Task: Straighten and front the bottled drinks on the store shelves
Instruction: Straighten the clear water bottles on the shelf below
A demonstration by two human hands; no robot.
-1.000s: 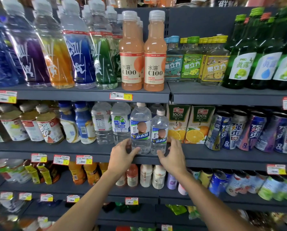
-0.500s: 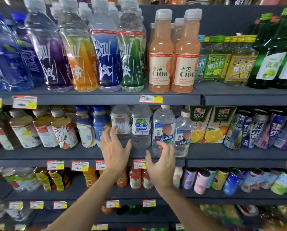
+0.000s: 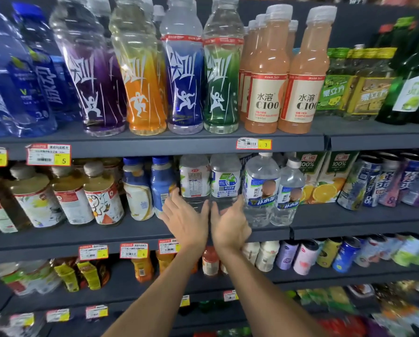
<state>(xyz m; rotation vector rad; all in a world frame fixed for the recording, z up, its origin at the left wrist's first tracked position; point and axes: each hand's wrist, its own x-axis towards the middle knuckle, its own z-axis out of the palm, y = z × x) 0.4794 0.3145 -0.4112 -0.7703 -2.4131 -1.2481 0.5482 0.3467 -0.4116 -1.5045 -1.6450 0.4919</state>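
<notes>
1. 2 clear water bottles (image 3: 195, 181) stand together on the middle shelf (image 3: 106, 235), beside 2 peach-labelled bottles (image 3: 260, 188).
2. My left hand (image 3: 186, 221) and right hand (image 3: 230, 228) flank their bases, fingers straight and spread, clasping nothing.

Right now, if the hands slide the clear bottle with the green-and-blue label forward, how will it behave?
The clear bottle looks full, so it is probably heavy for its size and steady. Its smooth plastic could be slippery. The neighbouring bottles stand close beside it, so tipping sideways seems unlikely.
</notes>
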